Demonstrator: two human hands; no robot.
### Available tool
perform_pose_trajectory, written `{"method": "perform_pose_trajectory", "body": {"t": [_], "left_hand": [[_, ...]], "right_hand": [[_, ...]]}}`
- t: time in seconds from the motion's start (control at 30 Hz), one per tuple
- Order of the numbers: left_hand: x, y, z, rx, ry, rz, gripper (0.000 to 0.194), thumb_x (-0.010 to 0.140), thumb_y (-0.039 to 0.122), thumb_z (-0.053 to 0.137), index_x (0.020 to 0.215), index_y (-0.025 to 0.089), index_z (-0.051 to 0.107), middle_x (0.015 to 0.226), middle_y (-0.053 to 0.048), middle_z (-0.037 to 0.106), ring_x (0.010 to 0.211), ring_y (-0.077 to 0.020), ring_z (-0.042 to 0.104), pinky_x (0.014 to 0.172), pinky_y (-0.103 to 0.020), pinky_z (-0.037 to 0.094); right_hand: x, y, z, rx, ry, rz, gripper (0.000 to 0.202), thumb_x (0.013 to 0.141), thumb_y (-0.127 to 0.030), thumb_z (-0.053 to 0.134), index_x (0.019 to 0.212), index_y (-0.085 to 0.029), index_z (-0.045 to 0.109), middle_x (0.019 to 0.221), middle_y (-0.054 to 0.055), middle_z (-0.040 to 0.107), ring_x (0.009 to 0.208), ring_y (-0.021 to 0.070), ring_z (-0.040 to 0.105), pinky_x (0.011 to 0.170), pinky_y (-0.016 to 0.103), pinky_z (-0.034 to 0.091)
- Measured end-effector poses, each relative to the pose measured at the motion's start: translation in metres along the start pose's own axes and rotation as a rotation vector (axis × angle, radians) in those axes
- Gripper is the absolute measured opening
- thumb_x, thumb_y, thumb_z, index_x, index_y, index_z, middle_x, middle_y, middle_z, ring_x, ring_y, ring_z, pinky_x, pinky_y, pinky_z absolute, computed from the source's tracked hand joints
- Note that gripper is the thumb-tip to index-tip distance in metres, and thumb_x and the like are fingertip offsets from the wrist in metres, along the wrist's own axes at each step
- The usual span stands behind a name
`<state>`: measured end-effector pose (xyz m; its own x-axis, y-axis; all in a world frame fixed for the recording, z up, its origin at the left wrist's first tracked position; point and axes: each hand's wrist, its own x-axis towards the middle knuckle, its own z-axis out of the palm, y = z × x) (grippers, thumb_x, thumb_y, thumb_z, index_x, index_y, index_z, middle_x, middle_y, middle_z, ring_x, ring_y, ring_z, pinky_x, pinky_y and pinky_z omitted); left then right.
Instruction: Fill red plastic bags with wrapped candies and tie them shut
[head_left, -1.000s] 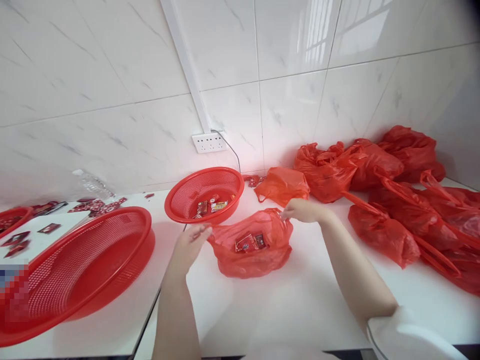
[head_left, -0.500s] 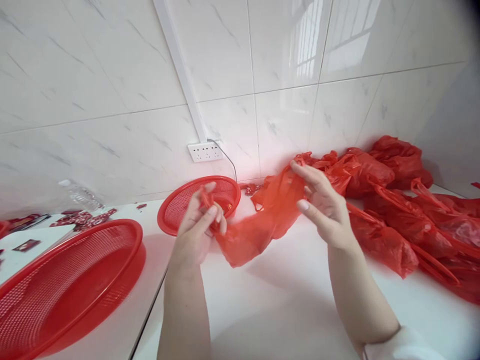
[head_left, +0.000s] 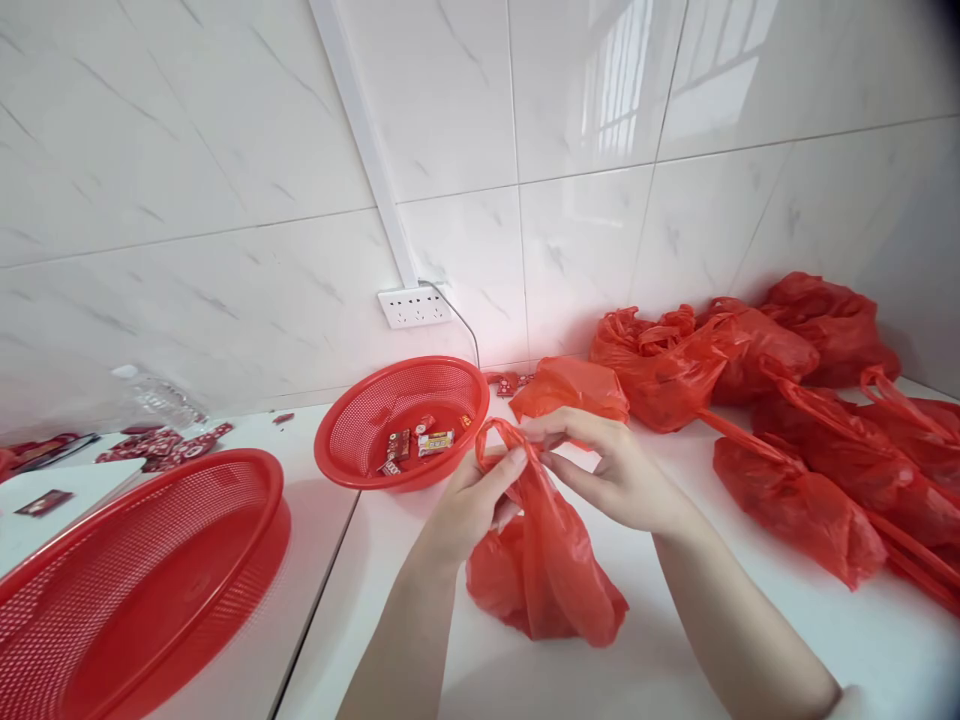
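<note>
A thin red plastic bag (head_left: 555,570) hangs upright in front of me, its lower part bulging at the white tabletop. My left hand (head_left: 480,495) is closed around the gathered top, thumb pressed against a handle loop. On the other side, my right hand (head_left: 600,465) pinches the bag's top between thumb and fingers, close to the left fingertips. What the bag contains cannot be made out. Just beyond my left hand is a round red mesh basket (head_left: 352,450) holding several small wrapped snacks (head_left: 435,442).
Several filled red bags (head_left: 795,500) lie along the right side and against the tiled wall. A larger red basket (head_left: 255,520) stands at left, near scattered wrapped packets (head_left: 172,445) and a clear plastic bottle (head_left: 161,395). A power strip (head_left: 415,306) is on the wall.
The bag was stretched sideways between my hands; now it hangs down toward the table. My hands have come together at its top, the right one moving left and down.
</note>
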<state>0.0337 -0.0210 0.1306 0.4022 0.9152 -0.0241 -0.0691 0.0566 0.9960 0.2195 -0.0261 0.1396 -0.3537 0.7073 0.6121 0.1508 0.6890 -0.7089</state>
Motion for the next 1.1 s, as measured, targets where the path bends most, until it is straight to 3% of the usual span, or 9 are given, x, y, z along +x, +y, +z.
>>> {"method": "perform_pose_trajectory", "body": {"t": [0.1, 0.2, 0.33, 0.4, 0.57, 0.63, 0.8, 1.0, 1.1], "left_hand": [[0.004, -0.001, -0.001, -0.058, 0.019, 0.000, 0.038, 0.085, 0.052, 0.058, 0.072, 0.017, 0.058, 0.041, 0.007, 0.041, 0.032, -0.0040, 0.028, 0.036, -0.018, 0.023], [0.010, 0.002, -0.006, -0.224, 0.014, -0.081, 0.042, 0.089, 0.054, 0.049, 0.095, 0.016, 0.066, 0.032, 0.007, 0.038, 0.027, -0.0069, 0.028, 0.036, -0.020, 0.030], [0.018, 0.005, -0.015, -0.495, -0.108, -0.174, 0.048, 0.093, 0.048, 0.045, 0.131, 0.020, 0.054, 0.054, 0.000, 0.063, 0.035, -0.0089, 0.047, 0.045, -0.021, 0.043], [0.019, 0.006, -0.017, -0.584, -0.130, -0.192, 0.046, 0.095, 0.044, 0.045, 0.137, 0.025, 0.049, 0.065, -0.002, 0.067, 0.042, -0.0093, 0.054, 0.049, -0.021, 0.046], [0.019, 0.009, -0.016, -0.685, -0.164, -0.246, 0.044, 0.097, 0.042, 0.040, 0.137, 0.027, 0.048, 0.058, 0.001, 0.061, 0.056, -0.0131, 0.064, 0.061, -0.023, 0.051], [0.018, 0.010, -0.015, -0.659, -0.163, -0.246, 0.043, 0.097, 0.042, 0.038, 0.135, 0.025, 0.050, 0.064, -0.001, 0.064, 0.062, -0.0154, 0.067, 0.063, -0.025, 0.053], [0.019, 0.007, -0.010, -0.427, -0.038, 0.018, 0.041, 0.096, 0.044, 0.040, 0.125, 0.020, 0.055, 0.077, -0.005, 0.070, 0.061, -0.0165, 0.067, 0.061, -0.027, 0.053], [0.016, 0.000, -0.008, -0.191, -0.072, 0.080, 0.044, 0.096, 0.048, 0.037, 0.123, 0.017, 0.055, 0.064, -0.003, 0.066, 0.053, -0.0152, 0.063, 0.054, -0.025, 0.049], [0.013, 0.000, -0.006, -0.151, -0.138, 0.039, 0.045, 0.096, 0.050, 0.035, 0.125, 0.020, 0.054, 0.062, -0.001, 0.064, 0.048, -0.0145, 0.062, 0.049, -0.025, 0.048]], "right_hand": [[0.002, 0.009, -0.002, 0.039, 0.079, 0.089, 0.017, 0.088, -0.017, 0.057, 0.103, -0.021, 0.065, 0.098, 0.005, 0.066, 0.091, 0.0165, 0.063, 0.084, 0.033, 0.052], [0.004, 0.019, -0.009, 0.128, 0.294, 0.172, 0.010, 0.087, -0.023, 0.063, 0.096, -0.020, 0.063, 0.094, 0.004, 0.065, 0.088, 0.0155, 0.062, 0.078, 0.030, 0.052], [0.002, 0.022, -0.022, 0.312, 0.489, 0.108, 0.009, 0.084, -0.021, 0.067, 0.088, -0.022, 0.059, 0.084, 0.000, 0.061, 0.076, 0.0122, 0.060, 0.071, 0.026, 0.052], [-0.001, 0.016, -0.027, 0.385, 0.399, 0.028, 0.010, 0.085, -0.016, 0.065, 0.084, -0.022, 0.058, 0.081, 0.000, 0.060, 0.074, 0.0116, 0.059, 0.069, 0.025, 0.052], [-0.009, -0.001, -0.030, 0.211, -0.394, 0.038, 0.016, 0.082, -0.003, 0.057, 0.080, -0.019, 0.060, 0.082, 0.002, 0.064, 0.076, 0.0125, 0.061, 0.071, 0.027, 0.051], [-0.008, -0.001, -0.029, 0.087, -0.515, 0.102, 0.019, 0.080, 0.000, 0.055, 0.081, -0.018, 0.062, 0.083, 0.001, 0.065, 0.077, 0.0116, 0.061, 0.071, 0.025, 0.050], [-0.005, 0.005, -0.029, 0.097, -0.549, 0.175, 0.005, 0.085, -0.015, 0.062, 0.088, -0.018, 0.063, 0.089, 0.002, 0.067, 0.080, 0.0128, 0.062, 0.075, 0.027, 0.052], [-0.001, 0.010, -0.024, 0.102, -0.027, 0.200, 0.027, 0.087, -0.030, 0.062, 0.114, -0.025, 0.059, 0.125, 0.006, 0.059, 0.120, 0.0222, 0.054, 0.102, 0.040, 0.044], [0.002, 0.019, -0.017, 0.081, -0.218, 0.233, 0.057, 0.081, -0.028, 0.069, 0.133, -0.030, 0.047, 0.134, 0.006, 0.053, 0.124, 0.0236, 0.051, 0.104, 0.043, 0.042]]}}
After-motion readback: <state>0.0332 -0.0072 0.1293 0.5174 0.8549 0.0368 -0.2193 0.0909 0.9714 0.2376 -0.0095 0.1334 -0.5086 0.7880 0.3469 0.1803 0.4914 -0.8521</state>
